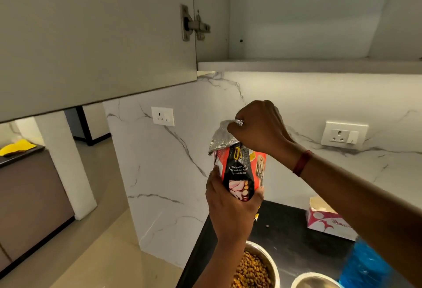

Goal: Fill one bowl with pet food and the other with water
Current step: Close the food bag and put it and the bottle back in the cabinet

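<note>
Kibble bowl [269,262] beside blue bottle [363,265]

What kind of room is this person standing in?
Most likely a home kitchen. An open wall cupboard hangs above a dark countertop, marble-look wall panels carry power sockets, and a steel bowl of pet food sits on the counter below the pet food bag being held.
</note>
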